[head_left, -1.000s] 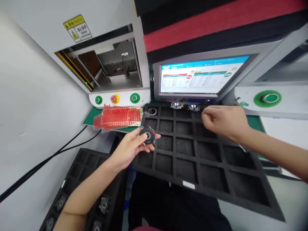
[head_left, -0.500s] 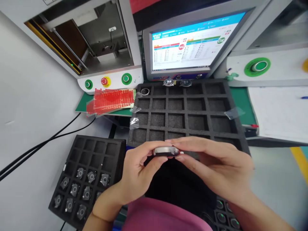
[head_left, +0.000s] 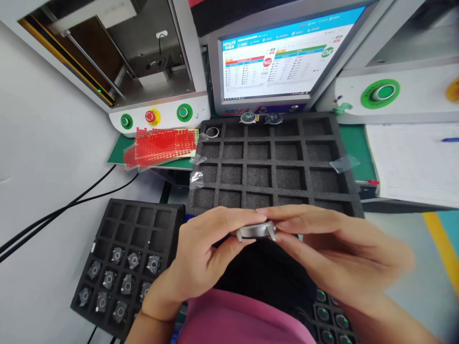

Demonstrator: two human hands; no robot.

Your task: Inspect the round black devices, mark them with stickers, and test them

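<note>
A silver watch case (head_left: 255,231) is held edge-on between both hands, its lugs pointing down toward me. My left hand (head_left: 210,251) pinches its left end between thumb and fingers. On the other end, my right hand (head_left: 322,243) grips with fingertips and thumb; its outer side is blurred. Just beyond my fingers lies a black foam tray (head_left: 258,176) with square pockets. A ring-shaped watch part (head_left: 213,132) sits in its far left pocket. Two round watches, one silver-rimmed watch (head_left: 248,117) and one dark watch (head_left: 273,118), rest along its far edge.
At lower left, another foam tray (head_left: 143,217) holds several wrapped watch parts. Red label sheets (head_left: 165,143) lie beside a machine with green buttons (head_left: 183,112). A monitor (head_left: 279,62) stands behind, paper (head_left: 412,162) lies right, and several round pieces (head_left: 322,313) sit at lower right.
The watch case has turned in my fingers, so its lugs now show. My right hand has swung outward at the knuckles. The whole view has shifted slightly.
</note>
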